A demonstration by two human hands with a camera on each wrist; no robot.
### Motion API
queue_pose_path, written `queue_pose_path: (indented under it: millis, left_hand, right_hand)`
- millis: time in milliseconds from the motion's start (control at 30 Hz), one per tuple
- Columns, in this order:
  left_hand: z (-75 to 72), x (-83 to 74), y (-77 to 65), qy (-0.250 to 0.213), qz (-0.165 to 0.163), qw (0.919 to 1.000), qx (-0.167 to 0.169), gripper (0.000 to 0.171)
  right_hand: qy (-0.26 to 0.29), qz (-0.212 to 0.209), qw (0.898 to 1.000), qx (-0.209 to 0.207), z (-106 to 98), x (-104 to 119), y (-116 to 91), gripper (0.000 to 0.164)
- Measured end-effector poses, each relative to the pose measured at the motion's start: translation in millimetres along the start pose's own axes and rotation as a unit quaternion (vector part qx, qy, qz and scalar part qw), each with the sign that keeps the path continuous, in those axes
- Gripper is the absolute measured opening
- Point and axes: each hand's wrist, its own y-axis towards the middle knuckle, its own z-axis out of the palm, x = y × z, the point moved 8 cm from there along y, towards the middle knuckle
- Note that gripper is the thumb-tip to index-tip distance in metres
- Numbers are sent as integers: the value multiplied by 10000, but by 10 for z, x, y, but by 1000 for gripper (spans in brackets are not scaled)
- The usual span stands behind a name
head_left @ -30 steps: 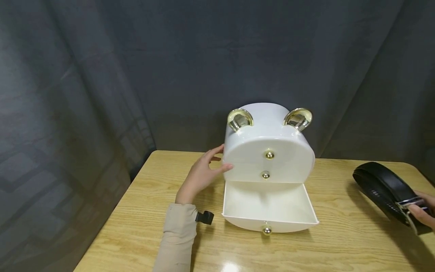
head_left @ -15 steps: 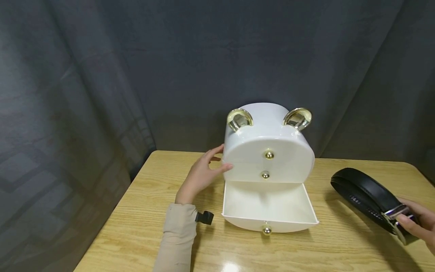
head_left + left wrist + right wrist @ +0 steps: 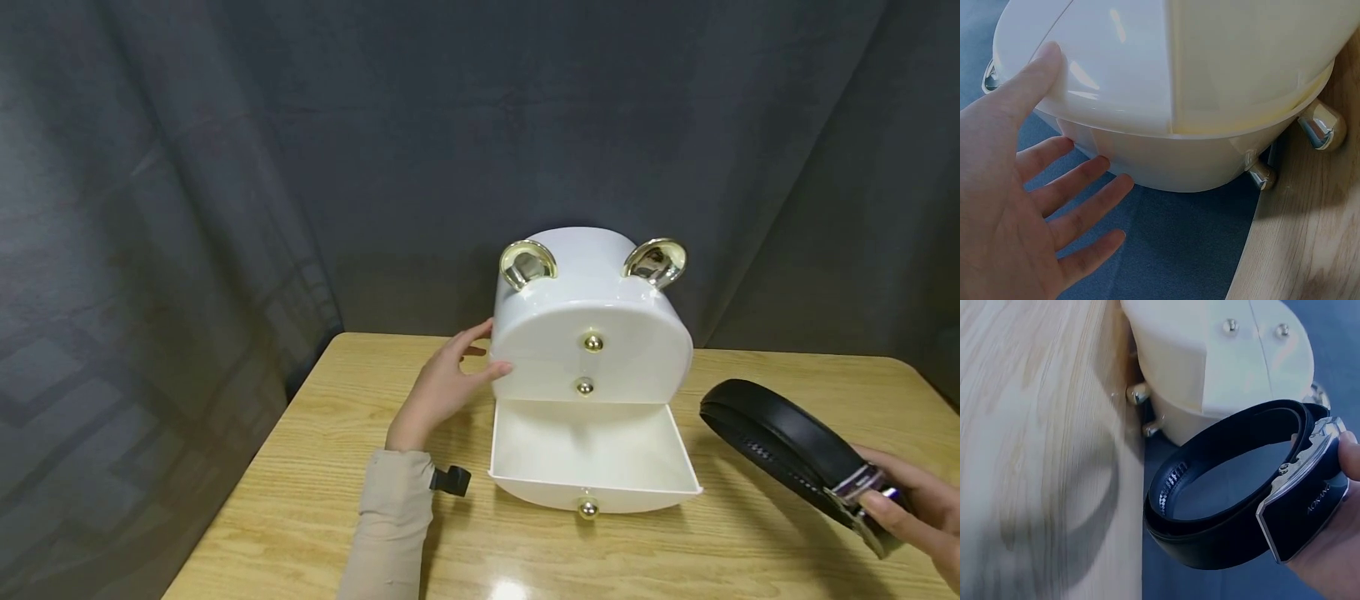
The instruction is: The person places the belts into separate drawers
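A white storage box [image 3: 637,358] with gold ears and round gold knobs stands on the table, its bottom drawer [image 3: 600,446] pulled out and bare inside. My left hand [image 3: 441,385] rests against the box's left side, thumb on the front edge; in the left wrist view the fingers [image 3: 1079,219] are spread and fairly straight. To the right of the drawer, my right hand [image 3: 918,508] grips a coiled black leather belt [image 3: 783,437] by its metal buckle [image 3: 1304,494]. The coil is held above the table, tilted toward the box.
The wooden table [image 3: 300,500] has its back edge near a dark grey curtain [image 3: 420,167]. A black strap piece [image 3: 452,481] sticks out from the left wrist. The open drawer juts toward the front of the table.
My right hand has carried the belt leftward, closer to the drawer, and slightly toward the front. The left hand, box and drawer have stayed in place.
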Motion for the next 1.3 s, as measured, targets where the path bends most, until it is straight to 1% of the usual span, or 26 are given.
queue_pose_path:
  millis: [33, 133, 200, 233, 333, 367, 433, 533, 600, 733, 833, 900, 967, 1067, 1167, 1200, 1300]
  left_hand:
    - [1, 0, -1, -9, 0, 10000, 6, 71]
    - [3, 1, -6, -60, -1, 10000, 28, 69]
    - [4, -2, -7, -98, 20, 9999, 39, 68]
    - [3, -5, -8, -111, 28, 9999, 46, 68]
    - [0, -12, -10, -119, 48, 9999, 43, 68]
    - [0, -14, -10, -115, 55, 9999, 42, 68]
    - [0, -12, -13, -104, 36, 9999, 43, 69]
    - [1, -13, -13, -104, 35, 9999, 50, 70]
    - [1, -13, -14, -110, 22, 9999, 47, 69]
    - [1, -16, -10, -124, 38, 9999, 44, 69]
    - [3, -17, -5, -107, 66, 9999, 49, 69]
    - [7, -14, -1, -96, 76, 9999, 68, 68]
    - [9, -9, 3, -95, 82, 9999, 89, 68]
    - [10, -15, 3, -113, 103, 9998, 102, 68]
    - [9, -12, 1, -126, 81, 9999, 82, 68]
    - [9, -12, 1, -107, 67, 9999, 69, 69]
    - [5, -3, 9, -68, 17, 10000, 29, 72]
  right_hand:
    - [-87, 113, 9999, 69, 18, 21, -10, 68]
    - [-128, 259, 9995, 118, 67, 82, -43, 66]
    - [-125, 235, 9996, 125, 92, 118, -60, 65]
    - [-133, 304, 9993, 168, 102, 122, -67, 65]
    - [-135, 204, 9996, 156, 124, 176, -79, 65]
    - [-91, 107, 9998, 147, 133, 205, -83, 65]
    - [-125, 143, 9996, 192, 145, 238, -93, 66]
    - [-110, -31, 9998, 183, 163, 324, -109, 66]
    - [-217, -109, 9996, 162, 169, 370, -118, 68]
    - [-497, -443, 9977, 143, 182, 461, -127, 67]
    - [-703, -710, 9947, 255, 207, 524, -132, 62]
    - [-824, -789, 9929, 343, 225, 551, -135, 57]
    - [-989, -799, 9911, 398, 242, 577, -134, 54]
    - [-1094, -716, 9898, 572, 279, 586, -125, 53]
    - [-1058, -857, 9879, 743, 342, 663, -112, 55]
    - [-1011, -968, 9871, 773, 366, 701, -108, 56]
    - [-905, -981, 9874, 850, 449, 833, -87, 54]
